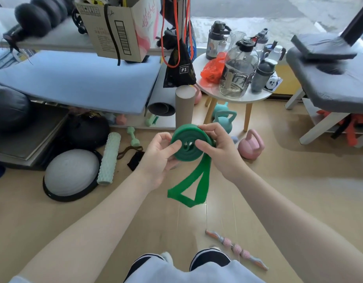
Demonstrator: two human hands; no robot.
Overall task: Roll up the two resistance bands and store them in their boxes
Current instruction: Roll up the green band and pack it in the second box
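Left hand (159, 158): I have it raised mid-air, thumb and fingers curled in a pinch.
Right hand (216, 148): raised opposite, likewise pinching, forearms converging.

The resistance band (188, 148) is solid green. 1 kettlebell (251, 144) is pink, another (224, 119) teal. The foam roller (109, 159) is pale mint, knobbed. The plastic bag (213, 70) is orange-red.

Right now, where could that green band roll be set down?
Bare wooden floor lies right of the half-rolled green resistance band, between the pink kettlebell and pink massage stick. The round white table is crowded with bottles.
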